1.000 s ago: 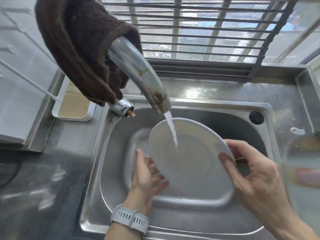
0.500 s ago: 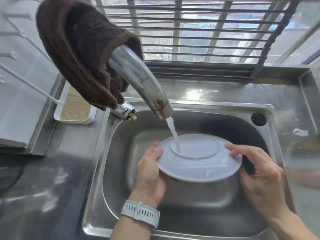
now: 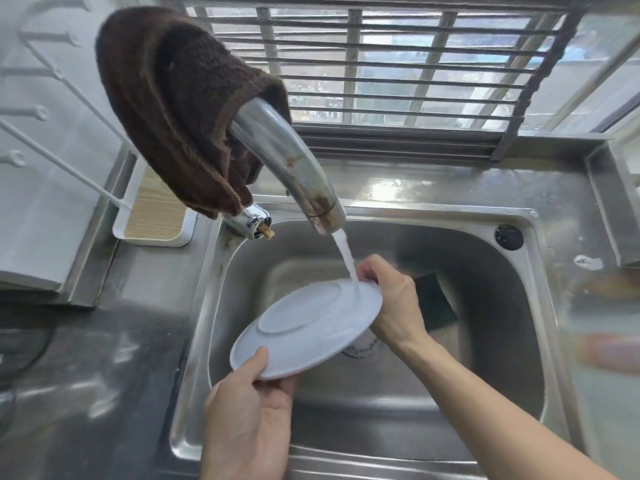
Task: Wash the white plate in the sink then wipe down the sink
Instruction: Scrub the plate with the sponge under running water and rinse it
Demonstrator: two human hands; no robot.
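The white plate [image 3: 311,327] is upside down and tilted over the steel sink [image 3: 498,306], its foot ring facing up. My left hand [image 3: 249,417] pinches its near-left rim, thumb on top. My right hand [image 3: 394,299] holds its far-right rim. Water runs from the chrome faucet [image 3: 287,161] onto the plate's far edge beside my right fingers. A dark sponge [image 3: 436,303] lies in the basin behind my right hand, partly hidden.
A brown cloth [image 3: 173,98] hangs over the faucet. A white tray with a wooden insert [image 3: 156,216] sits left of the sink. The sink drain [image 3: 360,348] shows under the plate. The wet steel counter [image 3: 86,393] surrounds the basin; window bars [image 3: 381,64] behind.
The plate went from face-up under the stream to upside down, then swung so one edge points at me. My left hand shifted to the near rim, my right to the far rim.
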